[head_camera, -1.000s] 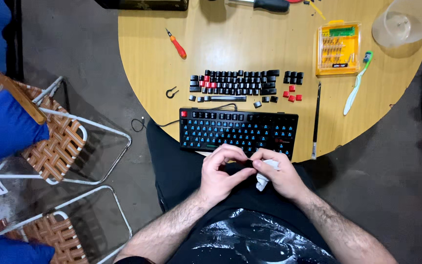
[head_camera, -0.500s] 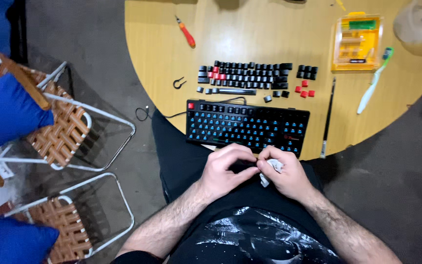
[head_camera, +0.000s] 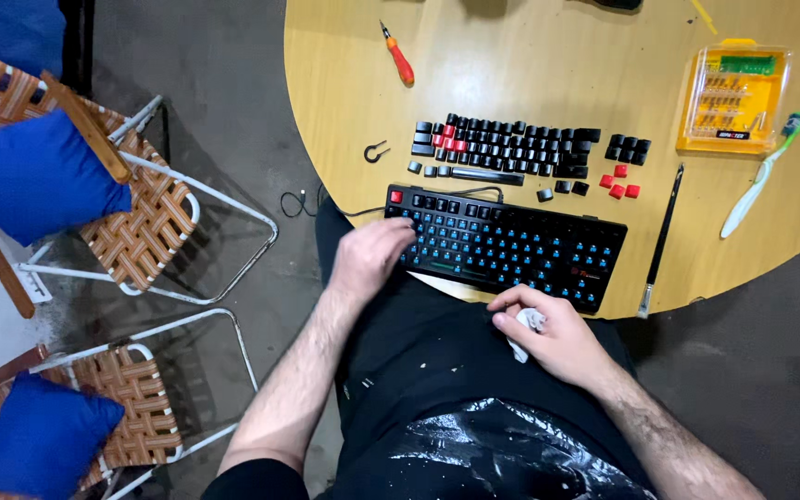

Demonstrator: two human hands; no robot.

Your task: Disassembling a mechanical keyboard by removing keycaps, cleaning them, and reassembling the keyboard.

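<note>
A black keyboard [head_camera: 520, 245] with its keycaps off and blue switches showing lies at the near edge of the round wooden table [head_camera: 530, 74]. My left hand [head_camera: 368, 255] rests on the keyboard's left end, fingers curled over its corner. Just below the keyboard's front edge, over my lap, my right hand [head_camera: 548, 333] is closed on a small white cloth [head_camera: 528, 326]. Removed black and red keycaps [head_camera: 506, 148] lie in rows behind the keyboard.
An orange screwdriver [head_camera: 398, 57], a yellow bit case [head_camera: 731, 97], a white-green toothbrush [head_camera: 759, 176], a thin black brush [head_camera: 661, 236] and a wire keycap puller [head_camera: 375, 151] lie on the table. Two woven chairs with blue cushions [head_camera: 34, 181] stand at left.
My hands were together over my lap holding the white cloth. They have parted: the left hand moved up to the keyboard's left end, and the right keeps the cloth.
</note>
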